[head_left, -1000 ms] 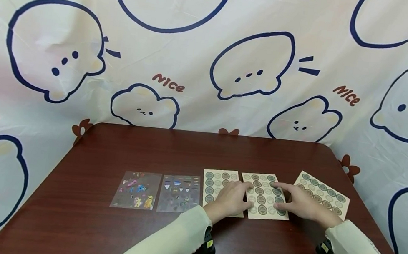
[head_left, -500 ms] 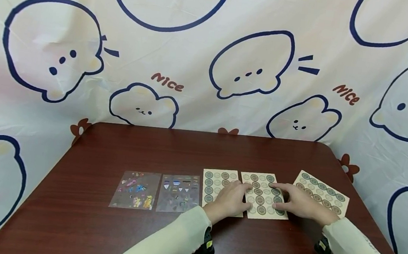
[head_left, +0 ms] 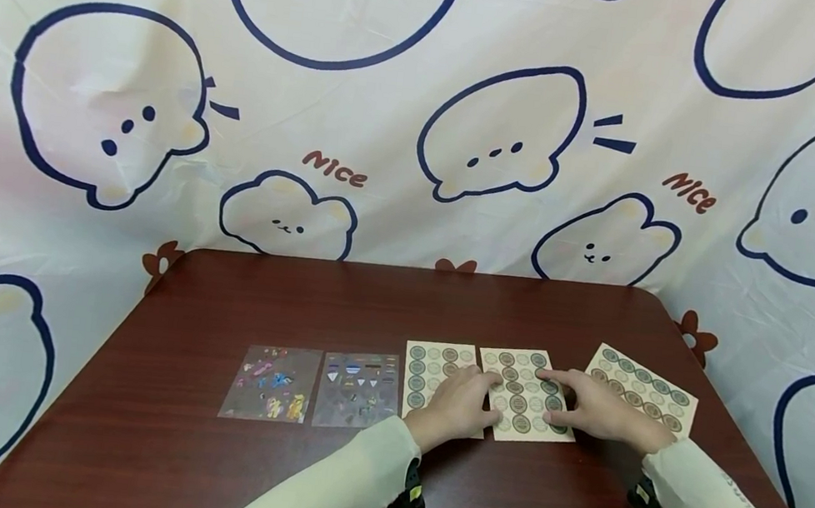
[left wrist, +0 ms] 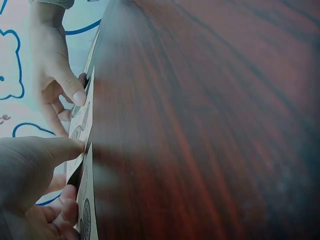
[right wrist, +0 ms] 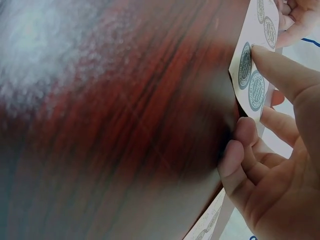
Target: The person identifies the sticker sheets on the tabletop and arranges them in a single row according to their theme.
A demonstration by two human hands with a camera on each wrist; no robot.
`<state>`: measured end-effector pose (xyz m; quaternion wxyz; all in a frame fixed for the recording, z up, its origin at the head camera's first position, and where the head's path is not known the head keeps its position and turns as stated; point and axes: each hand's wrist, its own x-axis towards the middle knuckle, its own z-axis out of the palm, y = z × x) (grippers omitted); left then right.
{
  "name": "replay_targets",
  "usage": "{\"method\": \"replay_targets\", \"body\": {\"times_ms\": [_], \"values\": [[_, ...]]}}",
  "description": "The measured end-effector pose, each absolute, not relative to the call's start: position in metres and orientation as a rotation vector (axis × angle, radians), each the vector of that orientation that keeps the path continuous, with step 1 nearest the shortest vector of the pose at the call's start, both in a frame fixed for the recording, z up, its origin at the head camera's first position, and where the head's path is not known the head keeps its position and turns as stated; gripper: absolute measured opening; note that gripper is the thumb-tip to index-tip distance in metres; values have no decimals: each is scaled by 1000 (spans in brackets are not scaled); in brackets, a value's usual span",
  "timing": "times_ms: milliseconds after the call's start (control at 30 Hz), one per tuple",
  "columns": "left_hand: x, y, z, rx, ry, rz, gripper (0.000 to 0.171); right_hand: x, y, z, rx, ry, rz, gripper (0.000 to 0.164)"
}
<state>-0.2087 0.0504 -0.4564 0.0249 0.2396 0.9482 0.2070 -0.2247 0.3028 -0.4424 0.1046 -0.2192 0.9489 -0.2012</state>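
A cream sheet of round seal stickers (head_left: 522,391) lies between my hands, printed with grey-green and brown circles. My left hand (head_left: 457,400) grips its left edge with thumb and index finger apart; in the left wrist view that edge stands slightly off the table. At the right edge, my right hand (head_left: 604,409) holds the same sheet, its thumb (right wrist: 280,65) on top and other fingers curled by the raised edge. A similar sticker sheet (head_left: 419,364) lies partly hidden beneath my left hand. Another sticker sheet (head_left: 645,388) is tilted behind my right hand.
Two clear sticker sheets lie to the left: one with colourful figures (head_left: 272,385), one with small shapes (head_left: 357,391). All rest on a dark red-brown wooden table (head_left: 282,298). A printed cloth (head_left: 393,118) hangs behind the table and along its sides.
Both hands stay at the edges of the middle sticker sheet, with barely any shift. The view tips slightly; the other sheets remain in place.
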Motion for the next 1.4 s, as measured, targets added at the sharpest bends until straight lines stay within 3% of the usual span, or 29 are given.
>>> {"method": "replay_targets", "body": {"times_ms": [1400], "values": [[-210,50,-456,768,2925,629,51,-229,308,-448,-586,2747,-691,72]]}}
